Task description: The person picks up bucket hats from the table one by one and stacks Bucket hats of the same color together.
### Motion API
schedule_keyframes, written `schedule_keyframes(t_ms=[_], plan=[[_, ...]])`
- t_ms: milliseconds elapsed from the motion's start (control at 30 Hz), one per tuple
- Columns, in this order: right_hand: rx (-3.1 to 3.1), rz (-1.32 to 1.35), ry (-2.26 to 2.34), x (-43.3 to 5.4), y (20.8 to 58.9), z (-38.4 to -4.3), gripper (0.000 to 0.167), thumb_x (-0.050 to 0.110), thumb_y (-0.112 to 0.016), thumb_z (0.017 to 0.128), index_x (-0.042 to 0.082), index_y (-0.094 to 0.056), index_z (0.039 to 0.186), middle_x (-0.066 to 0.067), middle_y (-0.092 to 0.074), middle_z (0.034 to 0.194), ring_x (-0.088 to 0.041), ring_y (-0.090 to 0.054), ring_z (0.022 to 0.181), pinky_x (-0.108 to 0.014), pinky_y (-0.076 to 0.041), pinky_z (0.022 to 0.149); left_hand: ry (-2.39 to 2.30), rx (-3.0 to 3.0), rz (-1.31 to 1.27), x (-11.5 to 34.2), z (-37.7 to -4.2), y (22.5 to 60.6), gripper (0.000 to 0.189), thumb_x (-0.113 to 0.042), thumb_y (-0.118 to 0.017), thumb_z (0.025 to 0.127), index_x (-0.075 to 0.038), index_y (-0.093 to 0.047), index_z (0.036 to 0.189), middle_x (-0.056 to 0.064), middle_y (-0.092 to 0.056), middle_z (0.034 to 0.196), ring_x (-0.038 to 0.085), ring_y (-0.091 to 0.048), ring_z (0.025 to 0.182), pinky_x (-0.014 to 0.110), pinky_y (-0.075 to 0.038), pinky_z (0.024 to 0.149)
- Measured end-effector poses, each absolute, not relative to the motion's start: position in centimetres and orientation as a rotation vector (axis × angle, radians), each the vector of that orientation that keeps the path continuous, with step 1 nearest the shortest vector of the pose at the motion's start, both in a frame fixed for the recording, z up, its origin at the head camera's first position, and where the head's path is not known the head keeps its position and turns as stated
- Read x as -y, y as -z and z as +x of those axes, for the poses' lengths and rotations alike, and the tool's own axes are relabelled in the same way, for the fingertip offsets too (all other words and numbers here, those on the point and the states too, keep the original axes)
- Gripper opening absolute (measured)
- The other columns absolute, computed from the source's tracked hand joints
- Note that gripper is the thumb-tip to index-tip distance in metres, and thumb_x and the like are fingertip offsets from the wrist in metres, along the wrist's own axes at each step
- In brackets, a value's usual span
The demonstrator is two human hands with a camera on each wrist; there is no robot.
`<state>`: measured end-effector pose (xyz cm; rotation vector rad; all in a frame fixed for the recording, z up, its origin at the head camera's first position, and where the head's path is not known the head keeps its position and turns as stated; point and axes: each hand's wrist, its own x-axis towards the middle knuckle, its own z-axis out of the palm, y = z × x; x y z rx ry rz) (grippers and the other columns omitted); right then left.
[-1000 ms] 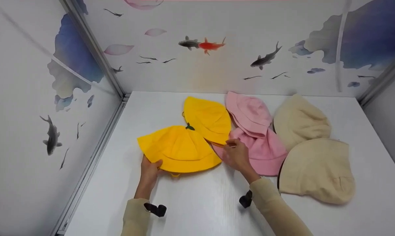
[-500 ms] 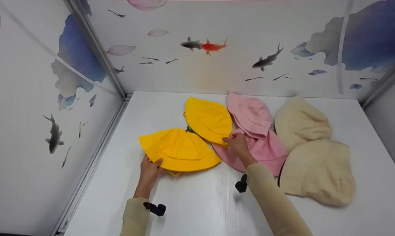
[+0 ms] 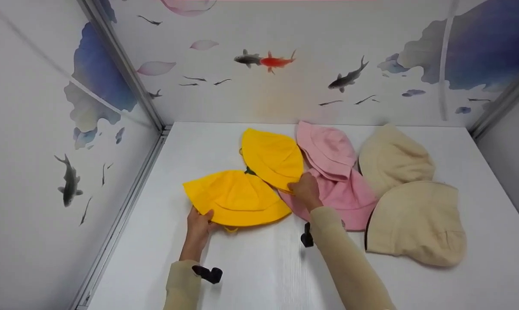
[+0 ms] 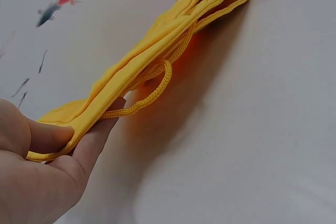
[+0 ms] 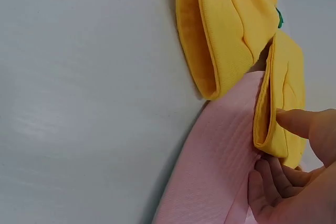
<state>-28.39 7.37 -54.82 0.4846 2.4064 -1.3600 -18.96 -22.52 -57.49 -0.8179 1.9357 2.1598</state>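
In the head view my left hand point(image 3: 199, 224) holds the front yellow bucket hat point(image 3: 238, 198) by the left end of its brim. The left wrist view shows thumb above and fingers beneath the folded brim, with a braided yellow cord point(image 4: 157, 90) looped below it. My right hand point(image 3: 304, 189) pinches the lower right brim of the rear yellow hat point(image 3: 274, 157). Its thumb point(image 5: 296, 121) lies on the yellow cloth in the right wrist view, its other fingers under the brim. A small green stem point(image 3: 249, 171) shows between the two yellow hats, partly covered.
Two pink hats point(image 3: 328, 148) overlap just right of the yellow ones, one partly behind my right hand. Two beige hats point(image 3: 418, 224) overlap farther right. All lie on a white table point(image 3: 251, 275), with printed panels behind and at the left.
My right hand and forearm have shifted left along the rear yellow hat's brim, its fingers now closer around the edge. The front hat's top has dropped slightly, covering more of the stem.
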Motion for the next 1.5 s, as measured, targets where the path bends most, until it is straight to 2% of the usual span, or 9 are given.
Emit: schedule_keyframes(t_ms=[200,367,533,767,967,1067,1200,1300,1500], plan=[[-2.441,0.397,1.360,-8.4,54.7,-29.0,0.038,0.015,-0.067,0.094,-0.002,-0.056,0.127,-0.013,-0.058,0.108,-0.027,-0.054,0.100,-0.035,-0.052,0.095,-2.193,-1.905,-0.808,22.3,-18.9,57.5,0.063,-0.002,-0.046,0.104,-0.024,-0.024,0.159,0.010,-0.044,0.152,0.023,-0.053,0.111,0.020,-0.056,0.076],[-2.347,0.432,1.437,-9.3,54.4,-30.0,0.038,0.010,-0.065,0.093,0.000,-0.054,0.128,-0.010,-0.054,0.112,-0.026,-0.052,0.104,-0.031,-0.050,0.091,-2.191,-1.878,-0.818,22.7,-19.0,57.5,0.066,0.000,-0.042,0.104,-0.026,-0.020,0.161,0.007,-0.039,0.157,0.024,-0.049,0.118,0.027,-0.057,0.093],[-2.303,0.457,1.576,-9.0,53.9,-30.1,0.040,0.008,-0.059,0.093,0.001,-0.047,0.130,-0.012,-0.048,0.120,-0.027,-0.049,0.110,-0.034,-0.049,0.096,-2.208,-1.855,-0.804,23.1,-19.1,57.6,0.066,0.002,-0.041,0.103,-0.023,-0.020,0.160,0.008,-0.037,0.159,0.026,-0.048,0.125,0.041,-0.048,0.110],[-2.153,0.518,1.820,-7.9,52.6,-30.1,0.039,0.008,-0.057,0.095,0.005,-0.045,0.132,-0.014,-0.050,0.128,-0.026,-0.052,0.108,-0.034,-0.052,0.102,-2.255,-1.792,-0.805,23.2,-18.9,57.8,0.064,0.003,-0.039,0.103,-0.018,-0.020,0.160,0.011,-0.036,0.160,0.025,-0.046,0.129,0.044,-0.044,0.114],[-2.165,0.398,1.958,-7.0,51.2,-29.8,0.045,0.000,-0.056,0.090,0.008,-0.049,0.134,0.003,-0.036,0.161,-0.024,-0.053,0.108,-0.031,-0.055,0.098,-2.285,-1.739,-0.800,23.2,-19.1,58.0,0.062,-0.003,-0.041,0.104,-0.019,-0.020,0.160,0.010,-0.035,0.161,0.025,-0.046,0.131,0.044,-0.044,0.114],[-2.161,0.347,2.000,-6.7,50.6,-29.4,0.035,-0.001,-0.054,0.091,0.004,-0.049,0.125,0.000,-0.037,0.158,-0.022,-0.053,0.101,-0.024,-0.054,0.086,-2.289,-1.739,-0.780,23.2,-19.1,58.1,0.058,-0.010,-0.040,0.107,-0.017,-0.019,0.160,0.012,-0.036,0.159,0.024,-0.047,0.131,0.044,-0.045,0.113],[-2.132,0.252,2.068,-6.2,49.7,-28.7,0.029,-0.002,-0.054,0.092,0.003,-0.048,0.120,-0.011,-0.053,0.124,-0.020,-0.054,0.085,-0.022,-0.051,0.073,-2.301,-1.718,-0.773,23.2,-19.3,58.2,0.055,-0.016,-0.039,0.108,-0.016,-0.020,0.160,0.012,-0.038,0.158,0.024,-0.049,0.131,0.042,-0.047,0.111],[-2.076,0.185,2.099,-5.9,48.9,-28.1,0.031,-0.001,-0.055,0.092,0.006,-0.048,0.121,-0.011,-0.055,0.111,-0.021,-0.059,0.085,-0.024,-0.055,0.079,-2.343,-1.638,-0.788,23.1,-19.4,58.1,0.054,-0.023,-0.039,0.109,-0.019,-0.021,0.160,0.010,-0.038,0.158,0.023,-0.048,0.133,0.041,-0.048,0.110],[-1.913,0.112,2.101,-5.3,47.4,-26.9,0.036,0.003,-0.056,0.093,0.012,-0.046,0.127,-0.012,-0.063,0.124,-0.025,-0.065,0.101,-0.032,-0.055,0.101,-2.473,-1.427,-0.781,23.0,-19.6,58.1,0.059,-0.043,-0.033,0.108,-0.017,-0.020,0.160,0.011,-0.037,0.158,0.024,-0.044,0.138,0.047,-0.044,0.112]])
